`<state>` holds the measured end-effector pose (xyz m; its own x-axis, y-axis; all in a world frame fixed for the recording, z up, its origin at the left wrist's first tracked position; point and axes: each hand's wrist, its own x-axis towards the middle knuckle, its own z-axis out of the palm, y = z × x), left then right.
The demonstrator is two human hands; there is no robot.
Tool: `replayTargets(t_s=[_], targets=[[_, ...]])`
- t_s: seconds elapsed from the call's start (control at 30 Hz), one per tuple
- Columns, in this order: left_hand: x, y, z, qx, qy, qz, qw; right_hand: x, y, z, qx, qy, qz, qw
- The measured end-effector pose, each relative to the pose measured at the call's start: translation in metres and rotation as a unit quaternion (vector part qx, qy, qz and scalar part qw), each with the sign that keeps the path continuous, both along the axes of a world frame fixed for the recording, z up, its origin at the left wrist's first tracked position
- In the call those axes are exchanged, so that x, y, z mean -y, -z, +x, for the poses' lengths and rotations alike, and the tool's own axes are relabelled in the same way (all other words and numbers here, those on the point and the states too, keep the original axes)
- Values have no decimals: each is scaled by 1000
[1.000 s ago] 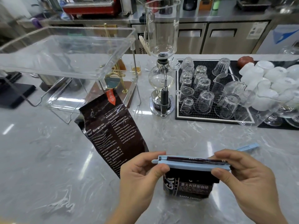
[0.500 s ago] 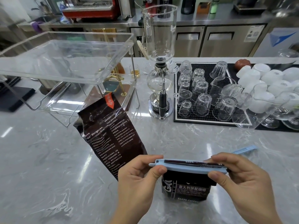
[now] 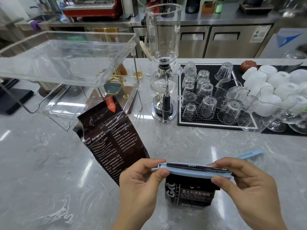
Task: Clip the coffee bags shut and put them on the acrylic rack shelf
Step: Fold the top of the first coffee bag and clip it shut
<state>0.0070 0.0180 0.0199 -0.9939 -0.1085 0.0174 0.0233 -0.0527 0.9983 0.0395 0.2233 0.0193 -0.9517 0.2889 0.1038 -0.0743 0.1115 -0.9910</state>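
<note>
A blue clip across the top of an upright coffee bag is pinched at its ends by the left hand and right hand. A second bag is seen lying beside the acrylic rack, and another clip on the marble counter.

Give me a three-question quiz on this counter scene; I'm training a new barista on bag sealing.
1. True or false: a coffee bag already sits on the acrylic rack.
2. What does each hand pinch?
3. Where is the spare clip? A) on the rack B) on the counter beyond the right hand C) on the glass mat

Key:
1. False; the second bag lies on the counter.
2. The left hand and right hand pinch the ends of the blue clip on the upright bag.
3. B, the spare clip.
</note>
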Motion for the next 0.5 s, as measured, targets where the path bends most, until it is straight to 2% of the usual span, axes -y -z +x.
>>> replayTargets(t_s=[0.23, 0.3, 0.43, 0.5], targets=[[-2, 3, 4, -34, -7, -69, 997, 1, 1, 0, -8, 2, 3, 1000], [0, 1, 3, -36, 21, -70, 997, 1, 1, 0, -10, -3, 1, 1000], [4, -1, -1, 4, 118, -2, 993, 2, 1, -1, -7, -42, -26, 999], [-1, -1, -3, 6, 143, -16, 990, 5, 1, -1, 7, -69, -50, 996]])
